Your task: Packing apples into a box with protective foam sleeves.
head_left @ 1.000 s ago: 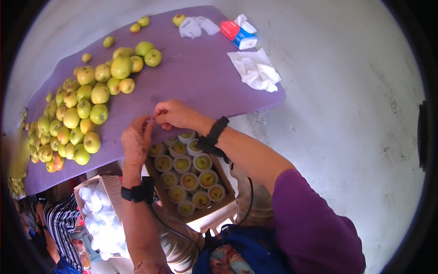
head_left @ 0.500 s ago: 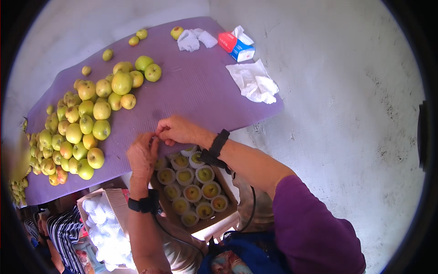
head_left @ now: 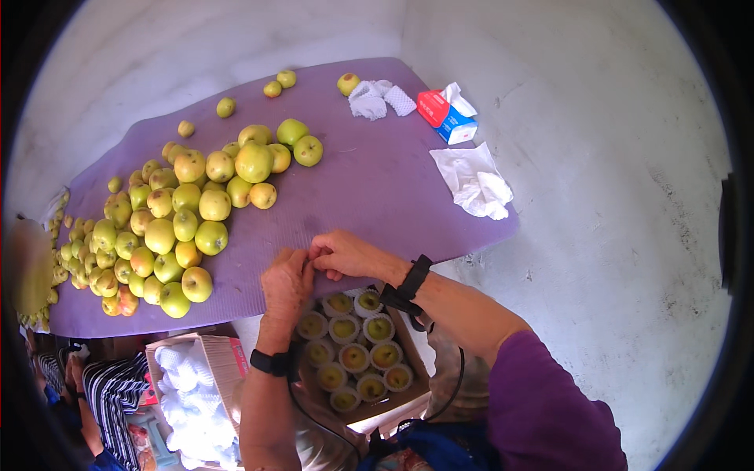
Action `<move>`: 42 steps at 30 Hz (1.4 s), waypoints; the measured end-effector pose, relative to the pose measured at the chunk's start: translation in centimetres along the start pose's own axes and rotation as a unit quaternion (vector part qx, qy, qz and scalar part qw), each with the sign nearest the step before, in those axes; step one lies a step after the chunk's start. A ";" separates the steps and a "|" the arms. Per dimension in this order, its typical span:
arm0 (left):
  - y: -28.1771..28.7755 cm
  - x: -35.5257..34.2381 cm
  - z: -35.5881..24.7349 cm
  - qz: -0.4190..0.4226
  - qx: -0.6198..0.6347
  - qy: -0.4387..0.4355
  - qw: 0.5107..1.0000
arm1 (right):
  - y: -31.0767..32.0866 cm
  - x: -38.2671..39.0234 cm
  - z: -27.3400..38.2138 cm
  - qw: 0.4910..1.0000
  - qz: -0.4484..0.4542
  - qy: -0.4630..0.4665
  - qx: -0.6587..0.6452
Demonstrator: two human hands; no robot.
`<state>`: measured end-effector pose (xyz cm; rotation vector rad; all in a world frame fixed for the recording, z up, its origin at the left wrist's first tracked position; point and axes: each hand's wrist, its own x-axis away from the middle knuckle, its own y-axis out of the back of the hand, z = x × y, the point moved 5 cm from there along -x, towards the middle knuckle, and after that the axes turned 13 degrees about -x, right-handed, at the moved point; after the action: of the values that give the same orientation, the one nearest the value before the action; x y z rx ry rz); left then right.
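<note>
My left hand [head_left: 287, 284] and my right hand [head_left: 345, 255] meet at the near edge of a purple ridged mat [head_left: 369, 204], fingers pinched together around something too small or hidden to make out. A large pile of yellow-green apples [head_left: 188, 196] covers the mat's left half. Just below my hands is a cardboard box [head_left: 408, 341] holding several apples [head_left: 353, 357], most seen in white foam nets.
Foam nets [head_left: 369, 102], a red-and-blue tissue box [head_left: 448, 114] and crumpled white paper [head_left: 471, 180] lie on the mat's right. At lower left stands a carton of white foam nets [head_left: 196, 392]; beside it is another person in striped clothing [head_left: 110, 400].
The view has shifted, so mat, boxes and both hands appear further right and lower. My hands stay pinched together at the mat's edge, with fingers slightly repositioned.
</note>
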<state>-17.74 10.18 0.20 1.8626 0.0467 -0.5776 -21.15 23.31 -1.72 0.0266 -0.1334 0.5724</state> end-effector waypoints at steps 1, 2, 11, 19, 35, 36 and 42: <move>0.0 0.1 0.2 -0.001 0.001 0.001 1.000 | -0.2 -0.2 -0.1 1.000 0.008 -0.007 0.004; -0.2 0.1 0.3 -0.003 -0.004 0.007 1.000 | -0.3 -0.2 -0.3 1.000 0.016 -0.005 0.005; -1.1 0.0 0.3 0.018 0.027 0.021 0.999 | -0.1 0.2 0.4 0.999 0.005 -0.036 0.026; -1.5 0.2 1.2 0.020 0.056 0.035 0.998 | -0.8 0.0 1.4 0.994 -0.010 -0.062 0.094; 9.2 2.9 7.6 -0.267 -0.106 0.203 0.936 | -5.5 -1.2 3.4 0.980 -0.039 0.123 0.150; 9.7 3.4 8.7 -0.272 -0.124 0.246 0.922 | -5.6 -1.2 3.5 0.981 -0.031 0.120 0.150; 9.4 6.2 13.8 -0.151 -0.177 0.394 0.889 | -5.5 -1.5 3.4 0.967 -0.009 0.158 0.200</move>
<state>-14.47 -7.21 2.42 1.6211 0.9319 0.0283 -19.83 17.64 1.53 0.3275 0.2951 0.5705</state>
